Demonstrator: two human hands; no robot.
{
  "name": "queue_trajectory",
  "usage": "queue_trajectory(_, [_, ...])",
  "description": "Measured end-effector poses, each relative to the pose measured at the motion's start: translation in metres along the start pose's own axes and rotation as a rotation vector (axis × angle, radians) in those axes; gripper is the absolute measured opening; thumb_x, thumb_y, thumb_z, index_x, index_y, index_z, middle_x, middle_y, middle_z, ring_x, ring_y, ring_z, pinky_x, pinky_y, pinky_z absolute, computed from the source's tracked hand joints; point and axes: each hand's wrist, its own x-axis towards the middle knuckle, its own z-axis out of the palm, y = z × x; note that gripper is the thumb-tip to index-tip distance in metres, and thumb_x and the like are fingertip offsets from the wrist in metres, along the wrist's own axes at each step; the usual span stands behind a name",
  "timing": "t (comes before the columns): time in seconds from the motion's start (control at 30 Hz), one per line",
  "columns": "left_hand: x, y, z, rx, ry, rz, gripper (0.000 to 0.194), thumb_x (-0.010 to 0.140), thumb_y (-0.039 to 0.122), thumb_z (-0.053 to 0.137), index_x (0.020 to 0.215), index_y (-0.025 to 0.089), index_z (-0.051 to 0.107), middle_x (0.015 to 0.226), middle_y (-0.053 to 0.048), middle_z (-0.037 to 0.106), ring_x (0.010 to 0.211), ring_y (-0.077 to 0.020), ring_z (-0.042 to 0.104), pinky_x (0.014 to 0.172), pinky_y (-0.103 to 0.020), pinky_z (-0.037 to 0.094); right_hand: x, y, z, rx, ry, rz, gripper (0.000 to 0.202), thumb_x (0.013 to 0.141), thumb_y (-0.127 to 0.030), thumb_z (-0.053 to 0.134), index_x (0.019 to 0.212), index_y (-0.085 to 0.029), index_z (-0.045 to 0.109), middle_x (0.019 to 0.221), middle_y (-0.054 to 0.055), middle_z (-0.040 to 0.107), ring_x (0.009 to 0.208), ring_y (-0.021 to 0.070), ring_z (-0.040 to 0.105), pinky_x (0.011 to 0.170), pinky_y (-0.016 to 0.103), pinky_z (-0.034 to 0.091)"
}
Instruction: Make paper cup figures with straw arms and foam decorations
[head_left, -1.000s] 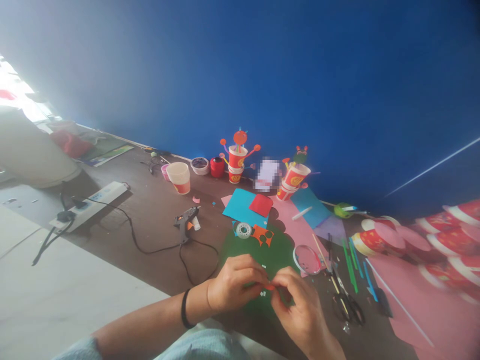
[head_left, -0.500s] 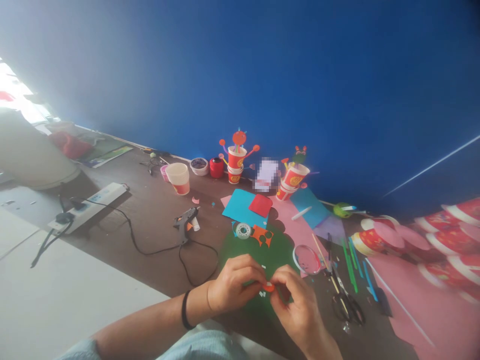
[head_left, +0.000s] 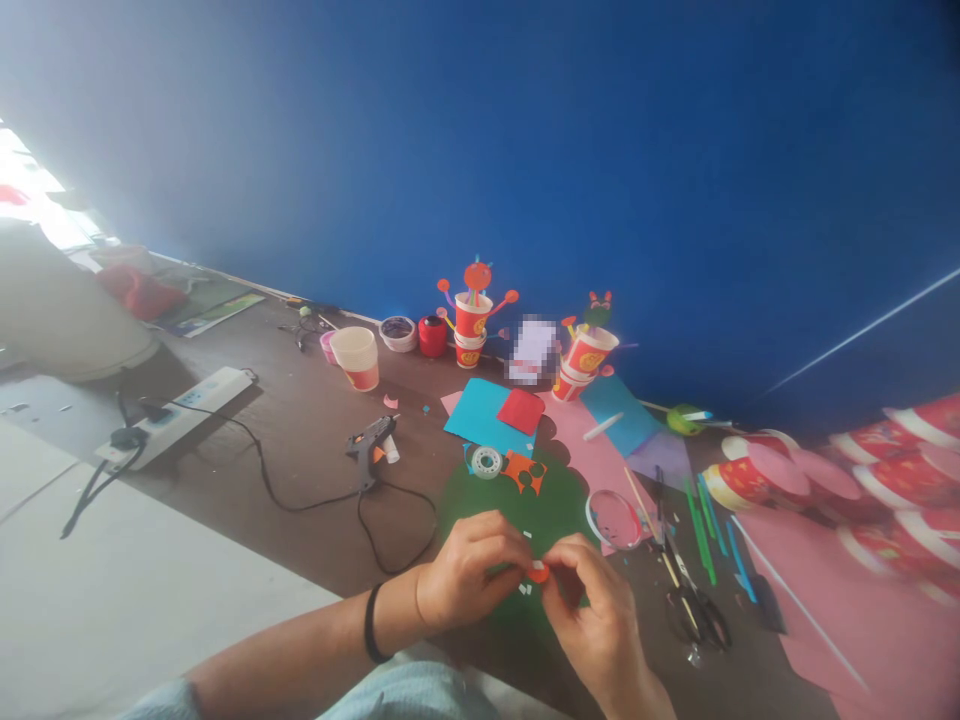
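Orange piece (head_left: pixel 540 574): pinched between the fingertips of both hands, above the green sheet (head_left: pixel 559 490); edges covered by fingers, outline hard to make out.
White patch (head_left: pixel 537 565): on the upper side of the orange piece, too small to identify.
Facing: tipped partly toward the camera, as far as can be seen – long axis impossible to tell with both ends under fingers.
Left hand (head_left: pixel 476 565): thumb and fingers closed on the left side of the orange piece; black band (head_left: pixel 371 622) around the wrist.
Right hand (head_left: pixel 596 600): thumb and index finger together on the right side; other fingers curled, partly hidden.
White bits (head_left: pixel 526 589): lying on the green sheet, just below the orange piece in view.
Cut-out orange scrap (head_left: pixel 525 471): flat beside the white spool (head_left: pixel 487 462), with round holes.
Clear ring (head_left: pixel 613 519): right of the green sheet, partly over pink paper.
Scissors (head_left: pixel 686 590): farther right, among straws and sticks.
Open cup (head_left: pixel 355 358): upright, inner bottom out of sight.
White tub (head_left: pixel 397 333): dark contents, too blurred to name.
Red jar (head_left: pixel 433 336): just beside the white tub.
Left cup figure (head_left: pixel 473 318): stacked upright, with straws rising from the upper cup.
Right cup figure (head_left: pixel 589 352): upper cup tilted, with a green head above the rim.
Red cups (head_left: pixel 907 455): lying on their sides, blurred – cut off at the right edge.
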Motion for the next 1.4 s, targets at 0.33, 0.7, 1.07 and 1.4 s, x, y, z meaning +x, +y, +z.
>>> queue_trajectory(0.33, [0.01,0.01,-0.009,-0.285,-0.096,-0.357,0.019,0.083,0.029,0.058,0.082,0.012,0.062,0.075,-0.007,0.062,0.067,-0.0126,0.058,0.064,-0.023,0.048,0.0,0.004,-0.007,-0.051,-0.018,-0.086,0.017,0.084,-0.005,0.049,0.09,-0.021,0.052,0.078,0.002,0.055,0.071,0.014,0.056,0.063,0.024,0.043])
queue_trajectory(0.7, [0.016,0.006,-0.009,-0.355,-0.235,-0.487,0.019,0.077,0.029,0.066,0.079,0.01,0.066,0.081,-0.007,0.06,0.071,-0.0115,0.058,0.061,-0.02,0.046,-0.003,0.004,-0.006,-0.079,0.0,-0.091,0.015,0.084,-0.006,0.049,0.086,-0.021,0.05,0.077,0.002,0.054,0.071,0.0141,0.055,0.062,0.025,0.044])
queue_trajectory(1.07, [0.016,0.003,-0.008,-0.361,-0.236,-0.471,0.017,0.076,0.027,0.067,0.074,0.011,0.063,0.079,-0.006,0.061,0.072,-0.0109,0.057,0.062,-0.019,0.045,-0.002,0.003,-0.006,-0.076,-0.019,-0.074,0.014,0.084,-0.007,0.05,0.086,-0.021,0.05,0.076,0.002,0.054,0.071,0.0138,0.055,0.062,0.024,0.043])
queue_trajectory(1.4, [0.015,0.004,-0.009,-0.355,-0.244,-0.439,0.017,0.076,0.027,0.067,0.077,0.011,0.065,0.081,-0.007,0.062,0.075,-0.0124,0.058,0.062,-0.02,0.045,0.0,0.003,-0.008,-0.068,-0.034,-0.066,0.014,0.084,-0.007,0.05,0.084,-0.021,0.05,0.076,0.002,0.055,0.071,0.0141,0.055,0.062,0.024,0.042])
